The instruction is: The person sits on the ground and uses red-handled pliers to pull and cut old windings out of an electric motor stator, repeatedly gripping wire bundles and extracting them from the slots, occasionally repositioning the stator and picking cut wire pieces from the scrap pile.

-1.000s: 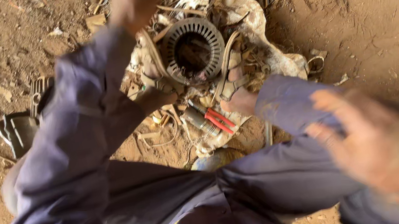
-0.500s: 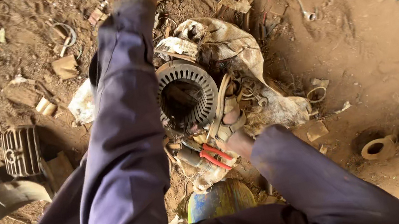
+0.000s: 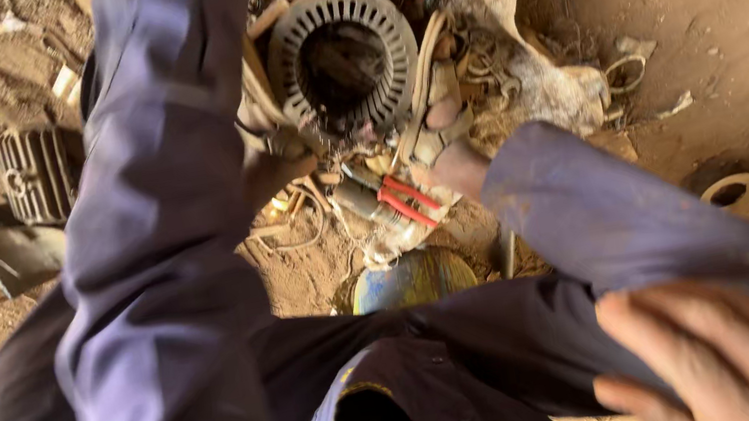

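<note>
My left arm in a purple sleeve [image 3: 156,176] reaches up and out past the top edge, so my left hand is hidden. My right hand [image 3: 723,355] shows blurred at the bottom right, fingers apart, resting on my purple trouser leg [image 3: 620,220] and holding nothing. Between my legs on the dirt lies a round grey motor stator [image 3: 339,59] with slotted teeth. Just below it, red-handled pliers [image 3: 409,203] lie among loose wire and scraps. My foot [image 3: 460,161] rests beside the pliers.
A finned metal part [image 3: 39,175] and a bent metal sheet [image 3: 6,252] lie to the left. A dirty cloth [image 3: 532,62] lies right of the stator. A blue and yellow round object [image 3: 412,280] sits near my lap. A ring-shaped roll [image 3: 735,185] lies at right.
The view has closed in on the stator. My left hand has gone out past the top edge. My right hand, out of view half a second ago, is back at the bottom right.
</note>
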`<action>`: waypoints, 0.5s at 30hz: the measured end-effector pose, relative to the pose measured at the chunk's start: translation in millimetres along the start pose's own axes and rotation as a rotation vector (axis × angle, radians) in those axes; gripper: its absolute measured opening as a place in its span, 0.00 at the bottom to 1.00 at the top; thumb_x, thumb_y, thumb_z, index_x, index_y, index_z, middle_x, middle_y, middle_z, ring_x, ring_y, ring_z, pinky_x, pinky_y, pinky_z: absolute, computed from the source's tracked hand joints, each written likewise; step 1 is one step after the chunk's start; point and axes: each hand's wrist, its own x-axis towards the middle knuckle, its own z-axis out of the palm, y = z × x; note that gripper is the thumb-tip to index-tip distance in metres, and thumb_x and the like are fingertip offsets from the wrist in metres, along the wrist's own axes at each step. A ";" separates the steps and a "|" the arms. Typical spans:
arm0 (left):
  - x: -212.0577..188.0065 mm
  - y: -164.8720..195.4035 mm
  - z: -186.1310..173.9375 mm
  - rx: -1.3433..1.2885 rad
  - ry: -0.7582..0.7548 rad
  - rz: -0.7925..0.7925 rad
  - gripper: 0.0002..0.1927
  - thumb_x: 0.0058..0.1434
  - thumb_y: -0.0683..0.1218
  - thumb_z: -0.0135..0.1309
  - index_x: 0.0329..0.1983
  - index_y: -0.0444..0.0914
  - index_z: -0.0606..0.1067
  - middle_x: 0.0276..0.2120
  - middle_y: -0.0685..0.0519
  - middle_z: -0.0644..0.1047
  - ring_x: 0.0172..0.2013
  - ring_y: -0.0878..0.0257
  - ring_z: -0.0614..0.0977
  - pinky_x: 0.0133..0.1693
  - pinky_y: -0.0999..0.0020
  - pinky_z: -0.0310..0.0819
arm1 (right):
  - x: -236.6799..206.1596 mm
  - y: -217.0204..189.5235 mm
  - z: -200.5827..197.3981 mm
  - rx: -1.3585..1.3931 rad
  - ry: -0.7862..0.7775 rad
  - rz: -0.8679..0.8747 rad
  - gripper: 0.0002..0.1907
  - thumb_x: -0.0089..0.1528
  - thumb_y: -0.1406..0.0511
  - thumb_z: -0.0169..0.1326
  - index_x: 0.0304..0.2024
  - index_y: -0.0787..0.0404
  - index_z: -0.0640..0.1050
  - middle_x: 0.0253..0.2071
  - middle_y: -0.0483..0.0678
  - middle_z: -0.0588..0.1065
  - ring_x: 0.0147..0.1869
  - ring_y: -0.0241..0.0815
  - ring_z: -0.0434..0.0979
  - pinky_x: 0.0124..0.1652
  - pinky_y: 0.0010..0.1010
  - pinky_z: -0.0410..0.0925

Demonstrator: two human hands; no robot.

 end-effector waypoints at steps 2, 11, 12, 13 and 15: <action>-25.3 5.8 2.0 0.012 -0.074 0.035 0.23 0.65 0.56 0.57 0.53 0.35 0.74 0.39 0.45 0.80 0.37 0.53 0.83 0.36 0.55 0.79 | 5.0 -8.1 -5.4 -0.040 -0.003 0.002 0.29 0.52 0.54 0.64 0.52 0.62 0.78 0.45 0.52 0.79 0.49 0.51 0.81 0.51 0.44 0.73; -250.1 97.8 -21.1 0.337 -0.192 0.015 0.19 0.69 0.54 0.55 0.54 0.36 0.77 0.43 0.42 0.81 0.44 0.50 0.84 0.40 0.55 0.81 | 2.6 -27.0 10.1 -0.224 -0.095 0.163 0.27 0.61 0.57 0.62 0.58 0.62 0.76 0.45 0.55 0.79 0.44 0.55 0.80 0.43 0.42 0.72; -273.8 102.5 -27.3 0.325 -0.004 0.135 0.20 0.67 0.54 0.57 0.54 0.35 0.76 0.43 0.40 0.80 0.43 0.50 0.84 0.37 0.56 0.82 | 0.8 -25.6 14.5 -0.219 -0.071 0.165 0.26 0.61 0.58 0.61 0.58 0.62 0.76 0.45 0.55 0.79 0.45 0.56 0.80 0.43 0.44 0.72; -293.6 109.0 -31.4 0.310 0.185 0.252 0.22 0.65 0.54 0.59 0.55 0.34 0.75 0.43 0.39 0.79 0.43 0.49 0.84 0.35 0.57 0.83 | 0.0 -24.6 21.3 -0.214 -0.048 0.166 0.25 0.61 0.59 0.61 0.58 0.62 0.76 0.45 0.55 0.79 0.47 0.57 0.80 0.44 0.45 0.72; -326.1 124.0 -33.8 0.346 0.290 0.282 0.20 0.67 0.44 0.56 0.60 0.31 0.73 0.41 0.41 0.79 0.38 0.53 0.83 0.31 0.62 0.82 | 2.5 -23.7 42.2 -0.131 -0.060 0.049 0.24 0.61 0.58 0.61 0.56 0.62 0.77 0.45 0.56 0.78 0.46 0.58 0.79 0.44 0.45 0.72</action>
